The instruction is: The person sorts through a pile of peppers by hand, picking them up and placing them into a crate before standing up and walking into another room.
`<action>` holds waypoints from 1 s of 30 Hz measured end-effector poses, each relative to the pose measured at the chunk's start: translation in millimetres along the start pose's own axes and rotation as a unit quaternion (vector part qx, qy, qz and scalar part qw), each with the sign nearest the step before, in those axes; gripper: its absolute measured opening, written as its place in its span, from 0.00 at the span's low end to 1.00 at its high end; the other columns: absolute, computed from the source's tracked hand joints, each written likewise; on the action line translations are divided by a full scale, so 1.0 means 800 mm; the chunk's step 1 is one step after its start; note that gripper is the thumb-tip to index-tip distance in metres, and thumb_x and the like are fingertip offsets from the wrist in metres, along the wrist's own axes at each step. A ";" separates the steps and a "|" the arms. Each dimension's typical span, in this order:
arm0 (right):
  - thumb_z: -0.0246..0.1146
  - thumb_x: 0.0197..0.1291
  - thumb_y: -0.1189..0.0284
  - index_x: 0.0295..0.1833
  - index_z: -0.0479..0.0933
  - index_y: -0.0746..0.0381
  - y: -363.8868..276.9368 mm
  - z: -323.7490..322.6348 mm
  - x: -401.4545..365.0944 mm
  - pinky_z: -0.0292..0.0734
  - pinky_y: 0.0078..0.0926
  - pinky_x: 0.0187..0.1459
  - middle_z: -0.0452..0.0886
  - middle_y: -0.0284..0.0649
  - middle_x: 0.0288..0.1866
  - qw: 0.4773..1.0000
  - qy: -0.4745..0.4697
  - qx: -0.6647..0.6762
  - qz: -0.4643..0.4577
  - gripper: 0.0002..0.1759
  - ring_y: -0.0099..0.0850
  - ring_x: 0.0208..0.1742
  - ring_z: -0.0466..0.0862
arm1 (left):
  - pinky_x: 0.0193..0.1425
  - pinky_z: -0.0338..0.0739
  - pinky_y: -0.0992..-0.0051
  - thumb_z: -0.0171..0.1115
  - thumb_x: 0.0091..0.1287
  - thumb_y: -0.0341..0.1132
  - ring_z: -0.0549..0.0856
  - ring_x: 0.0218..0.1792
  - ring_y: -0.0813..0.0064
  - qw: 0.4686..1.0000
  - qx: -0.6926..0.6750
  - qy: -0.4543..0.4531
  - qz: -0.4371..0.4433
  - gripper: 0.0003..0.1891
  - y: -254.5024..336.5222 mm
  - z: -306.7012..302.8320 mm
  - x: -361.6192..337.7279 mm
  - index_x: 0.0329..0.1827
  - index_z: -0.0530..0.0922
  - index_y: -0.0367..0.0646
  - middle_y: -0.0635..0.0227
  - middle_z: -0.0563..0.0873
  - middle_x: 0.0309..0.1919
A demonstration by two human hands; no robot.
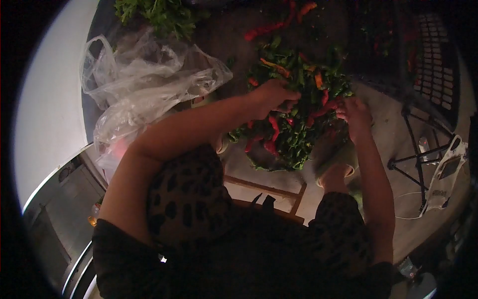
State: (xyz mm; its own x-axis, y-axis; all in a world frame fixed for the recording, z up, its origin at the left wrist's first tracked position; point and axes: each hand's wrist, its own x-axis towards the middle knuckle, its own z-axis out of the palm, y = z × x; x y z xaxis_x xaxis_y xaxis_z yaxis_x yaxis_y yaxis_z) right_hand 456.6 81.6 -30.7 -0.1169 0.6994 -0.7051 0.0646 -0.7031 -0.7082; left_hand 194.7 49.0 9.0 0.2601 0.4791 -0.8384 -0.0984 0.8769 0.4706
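Left hand (277, 97) and right hand (356, 119) are apart (grip unclear); between them lie long red peppers (326, 107) and leafy green sprigs (299, 133).

The left hand (275, 96) curls over a heap of green leaves (298, 142) mixed with red peppers (274, 129); the right hand (357, 115) is at the heap's right edge. Whether either grips a piece is too dark to tell. A crumpled clear plastic bag (149, 74) lies at left, leafy greens (157, 17) beyond it.

Glossy peppers (274, 128), crinkled shiny plastic bag (154, 74), wooden frame (263, 187); matt cloth legwear (184, 197)
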 end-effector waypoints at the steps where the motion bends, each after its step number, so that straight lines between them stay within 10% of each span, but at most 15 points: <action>1: 0.56 0.64 0.68 0.45 0.72 0.63 0.001 0.000 -0.002 0.77 0.25 0.36 0.79 0.36 0.36 0.999 -0.009 0.036 -0.006 0.10 0.25 0.34 0.80 | 0.43 0.77 0.74 0.63 0.61 0.36 0.77 0.32 0.80 1.000 -0.006 0.001 0.003 0.12 -0.002 0.000 0.001 0.43 0.75 0.42 0.70 0.80 0.33; 11: 0.58 0.62 0.71 0.43 0.72 0.65 -0.022 0.030 -0.025 0.80 0.27 0.37 0.78 0.40 0.37 0.983 -0.054 0.173 0.010 0.09 0.30 0.36 0.82 | 0.44 0.73 0.77 0.65 0.59 0.37 0.79 0.39 0.82 0.957 0.238 -0.065 0.151 0.18 -0.001 0.020 -0.010 0.48 0.77 0.36 0.70 0.83 0.36; 23: 0.58 0.60 0.76 0.41 0.72 0.63 -0.038 0.054 -0.040 0.74 0.20 0.38 0.77 0.33 0.33 0.992 -0.061 0.018 -0.107 0.05 0.21 0.33 0.78 | 0.49 0.73 0.74 0.59 0.63 0.32 0.82 0.40 0.76 0.992 -0.049 -0.118 0.014 0.13 0.004 0.013 -0.012 0.49 0.76 0.38 0.66 0.84 0.38; 30: 0.60 0.57 0.77 0.40 0.74 0.65 -0.038 0.054 -0.043 0.76 0.21 0.36 0.79 0.37 0.32 0.993 -0.037 0.006 -0.109 0.06 0.24 0.33 0.79 | 0.52 0.74 0.72 0.60 0.62 0.31 0.82 0.43 0.74 0.995 0.015 -0.101 0.023 0.15 0.013 0.015 -0.017 0.51 0.74 0.35 0.63 0.83 0.40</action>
State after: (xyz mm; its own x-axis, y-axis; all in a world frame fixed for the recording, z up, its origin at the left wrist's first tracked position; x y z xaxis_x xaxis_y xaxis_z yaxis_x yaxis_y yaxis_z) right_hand 415.7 73.4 16.6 -0.1992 0.8244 -0.5298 0.0178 -0.5375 -0.8431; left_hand 201.5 51.1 28.5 0.4432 0.4982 -0.7452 -0.0861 0.8511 0.5179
